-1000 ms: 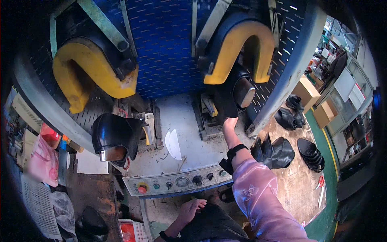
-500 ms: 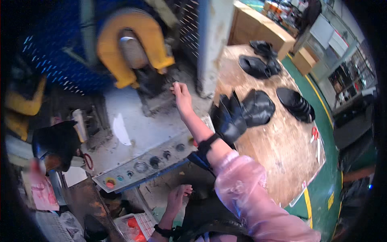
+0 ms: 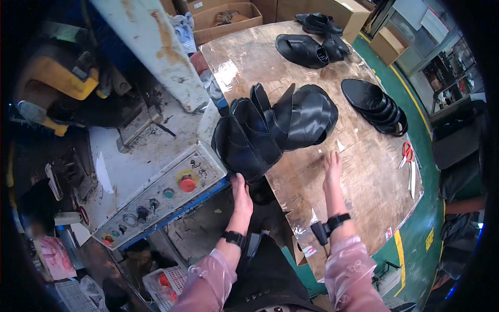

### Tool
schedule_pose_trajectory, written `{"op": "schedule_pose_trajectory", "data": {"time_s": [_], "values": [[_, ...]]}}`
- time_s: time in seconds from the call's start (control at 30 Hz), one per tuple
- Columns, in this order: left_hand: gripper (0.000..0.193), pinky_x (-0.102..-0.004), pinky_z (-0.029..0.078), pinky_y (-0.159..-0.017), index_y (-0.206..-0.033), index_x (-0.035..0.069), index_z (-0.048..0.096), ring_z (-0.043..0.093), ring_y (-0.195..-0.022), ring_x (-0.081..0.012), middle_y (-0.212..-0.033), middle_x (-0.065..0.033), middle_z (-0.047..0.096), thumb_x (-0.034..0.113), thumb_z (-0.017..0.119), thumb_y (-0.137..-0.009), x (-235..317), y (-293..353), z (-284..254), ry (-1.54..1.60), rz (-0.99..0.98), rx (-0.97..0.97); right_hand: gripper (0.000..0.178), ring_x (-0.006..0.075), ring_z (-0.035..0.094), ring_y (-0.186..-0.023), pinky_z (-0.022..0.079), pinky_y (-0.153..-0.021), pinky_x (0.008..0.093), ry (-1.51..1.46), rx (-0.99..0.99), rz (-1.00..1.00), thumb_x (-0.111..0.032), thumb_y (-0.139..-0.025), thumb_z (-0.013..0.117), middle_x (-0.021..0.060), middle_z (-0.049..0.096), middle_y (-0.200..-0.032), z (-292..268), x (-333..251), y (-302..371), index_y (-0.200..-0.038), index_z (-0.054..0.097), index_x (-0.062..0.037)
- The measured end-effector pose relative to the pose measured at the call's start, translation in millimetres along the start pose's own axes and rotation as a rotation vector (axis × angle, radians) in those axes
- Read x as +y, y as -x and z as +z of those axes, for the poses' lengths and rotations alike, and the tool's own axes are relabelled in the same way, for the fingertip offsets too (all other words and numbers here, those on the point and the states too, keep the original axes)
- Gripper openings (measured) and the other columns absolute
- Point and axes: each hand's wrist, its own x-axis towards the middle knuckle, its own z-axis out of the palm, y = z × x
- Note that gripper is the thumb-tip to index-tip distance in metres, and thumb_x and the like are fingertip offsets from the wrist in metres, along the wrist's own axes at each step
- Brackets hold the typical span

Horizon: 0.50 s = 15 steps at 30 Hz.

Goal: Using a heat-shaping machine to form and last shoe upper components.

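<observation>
On the wooden table lies a pile of black leather shoe uppers [image 3: 249,138], its pieces fanned and overlapping. My left hand [image 3: 241,197] is at the pile's near left end, fingers stretched up, holding nothing; whether it touches the lowest piece I cannot tell. Over the bare wood to the right of the pile, my right hand [image 3: 331,170] is raised with fingers extended, apart from the uppers. More nested black uppers [image 3: 375,106] rest near the table's right edge, and others [image 3: 304,51] lie toward its far end.
The machine's control panel [image 3: 166,192], with buttons and knobs, borders the table [image 3: 364,182] on the left. Beyond it are a rusty white post [image 3: 156,49] and yellow machine parts [image 3: 60,78]. Red-handled scissors [image 3: 407,153] lie at the table's right. Cardboard boxes [image 3: 231,23] stand behind.
My right hand has left the yellow machine part and come to the table. My left hand has risen from my lap to the pile. The view has swung right.
</observation>
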Motion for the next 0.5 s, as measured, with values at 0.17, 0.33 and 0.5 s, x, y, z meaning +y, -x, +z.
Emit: {"op": "schedule_pose_trajectory", "data": {"time_s": [0.17, 0.33, 0.5], "values": [[0.085, -0.0448, 0.008, -0.111, -0.143, 0.013, 0.022, 0.017, -0.138, -0.0207, -0.148, -0.0056, 0.024, 0.058, 0.059, -0.081, -6, -15, 6, 0.103, -0.05, 0.042, 0.055, 0.0193, 0.047, -0.113, 0.035, -0.1, 0.0377, -0.047, -0.1, 0.022, -0.032, -0.095, 0.05, 0.0118, 0.045, -0.129, 16, -13, -64, -0.138, 0.028, -0.0035], [0.075, -0.0422, 0.018, -0.109, -0.137, 0.008, 0.034, 0.033, -0.13, -0.0209, -0.139, -0.0073, 0.039, 0.052, 0.062, -0.082, 15, -21, 17, 0.097, 0.002, -0.023, 0.046, 0.0216, 0.046, -0.116, 0.036, -0.099, 0.0354, 0.32, -0.198, -0.555, -0.013, -0.089, 0.056, 0.012, 0.046, -0.128, 64, -41, 57, -0.129, 0.04, 0.0003], [0.073, -0.0329, 0.024, -0.107, -0.138, -0.004, 0.029, 0.035, -0.127, -0.0205, -0.139, -0.0121, 0.038, 0.038, 0.061, -0.087, 16, -30, 27, -0.187, 0.191, 0.026, 0.063, 0.0284, 0.035, -0.129, 0.025, -0.107, 0.0387, 0.395, 0.162, -0.678, -0.023, -0.086, 0.062, 0.0144, 0.037, -0.139, 75, -47, 49, -0.137, 0.032, -0.0013]]}}
